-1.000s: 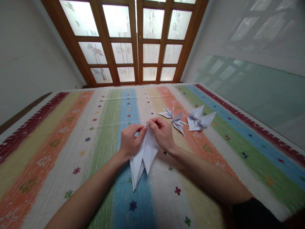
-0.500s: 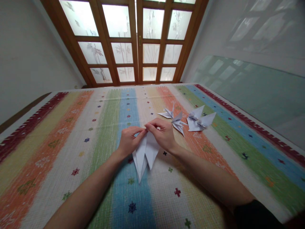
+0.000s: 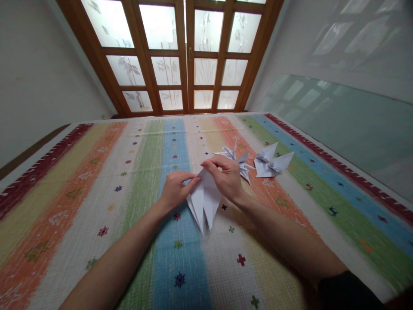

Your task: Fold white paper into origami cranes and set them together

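Observation:
A folded white sheet of origami paper (image 3: 211, 200) hangs between my hands, its two long points directed toward me. My left hand (image 3: 176, 189) pinches its upper left edge between thumb and finger. Higher up, my right hand (image 3: 224, 176) grips the paper's top right side, fingers curled and partly covering it. Just behind my right hand lie finished paper cranes (image 3: 244, 168), partly hidden by it. Farther right rests another white folded paper piece (image 3: 272, 163) with two broad upright flaps.
A striped tablecloth (image 3: 135, 241) with small printed figures covers the table. Beyond the far edge stand wooden doors (image 3: 187, 69) with frosted panes. A pale glass panel (image 3: 338, 116) runs along the right wall.
My right hand has shifted slightly right and up. The folded paper has turned and moved a little right, its lower points now closer together and higher.

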Motion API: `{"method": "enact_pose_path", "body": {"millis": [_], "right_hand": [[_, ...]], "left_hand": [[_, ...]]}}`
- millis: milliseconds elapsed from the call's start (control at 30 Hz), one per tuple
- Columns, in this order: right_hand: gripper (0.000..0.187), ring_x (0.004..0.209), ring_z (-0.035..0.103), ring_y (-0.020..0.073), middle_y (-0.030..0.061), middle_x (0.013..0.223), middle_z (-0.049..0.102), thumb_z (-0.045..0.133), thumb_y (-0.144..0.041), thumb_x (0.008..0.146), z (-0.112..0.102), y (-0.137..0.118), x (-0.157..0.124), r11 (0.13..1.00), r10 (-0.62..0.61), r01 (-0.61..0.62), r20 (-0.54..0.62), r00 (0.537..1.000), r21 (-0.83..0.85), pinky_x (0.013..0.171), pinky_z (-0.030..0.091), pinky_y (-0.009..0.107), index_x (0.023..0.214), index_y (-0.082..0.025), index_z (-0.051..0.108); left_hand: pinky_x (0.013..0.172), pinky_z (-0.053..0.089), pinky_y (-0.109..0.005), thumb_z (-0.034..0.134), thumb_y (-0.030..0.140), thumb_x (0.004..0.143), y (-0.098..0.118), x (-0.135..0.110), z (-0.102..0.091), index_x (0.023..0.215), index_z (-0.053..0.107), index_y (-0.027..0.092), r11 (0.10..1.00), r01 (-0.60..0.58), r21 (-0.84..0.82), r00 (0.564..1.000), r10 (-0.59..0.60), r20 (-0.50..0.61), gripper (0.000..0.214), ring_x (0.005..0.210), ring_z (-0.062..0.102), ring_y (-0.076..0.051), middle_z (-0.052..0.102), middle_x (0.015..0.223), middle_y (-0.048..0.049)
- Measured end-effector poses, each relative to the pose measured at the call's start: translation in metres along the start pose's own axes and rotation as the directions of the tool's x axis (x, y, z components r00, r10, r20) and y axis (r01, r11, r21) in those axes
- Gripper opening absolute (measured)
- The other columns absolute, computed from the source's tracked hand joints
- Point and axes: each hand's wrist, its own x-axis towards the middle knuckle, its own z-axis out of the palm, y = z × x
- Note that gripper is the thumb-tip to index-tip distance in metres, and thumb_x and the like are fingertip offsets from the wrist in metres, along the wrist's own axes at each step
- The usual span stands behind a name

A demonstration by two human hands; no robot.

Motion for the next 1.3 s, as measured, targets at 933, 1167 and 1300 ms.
{"method": "enact_pose_path", "body": {"millis": [933, 1167, 1300], "right_hand": [[0.022, 0.082, 0.062, 0.0182, 0.0054, 0.089, 0.066, 0.055, -0.031, 0.094, -0.011, 0.016, -0.013, 0.852, -0.412, 0.446, 0.176, 0.894, -0.274, 0.075, 0.051, 0.034, 0.108, -0.020, 0.068], [0.044, 0.106, 0.059, 0.0225, 0.0065, 0.112, 0.068, 0.057, -0.026, 0.087, -0.050, 0.024, -0.040, 0.584, -0.588, 0.742, 0.459, 0.666, -0.330, 0.092, 0.046, 0.040, 0.131, -0.021, 0.054], [0.032, 0.121, 0.054, 0.0190, 0.0017, 0.119, 0.069, 0.056, -0.017, 0.091, -0.052, 0.024, -0.048, 0.396, -0.545, 0.853, 0.660, 0.517, -0.341, 0.111, 0.031, 0.043, 0.122, -0.024, 0.062]], "left_hand": [[0.076, 0.050, -0.034, 0.051, 0.022, 0.093, -0.008, -0.031, -0.025, 0.102, 0.065, 0.018, 0.786, -0.520, 0.334, 0.853, 0.459, 0.249, 0.017, 0.085, 0.065, -0.020, 0.074, 0.098, -0.0063], [0.082, 0.046, -0.040, 0.045, 0.023, 0.095, -0.019, -0.050, -0.034, 0.118, 0.063, 0.018, 0.784, -0.534, 0.318, 0.808, 0.361, 0.466, 0.030, 0.101, 0.060, -0.026, 0.069, 0.123, -0.0070], [0.085, 0.044, -0.041, 0.044, 0.022, 0.094, -0.020, -0.052, -0.032, 0.113, 0.065, 0.018, 0.811, -0.519, 0.271, 0.795, 0.342, 0.500, 0.029, 0.105, 0.059, -0.026, 0.070, 0.121, -0.0058]]}}
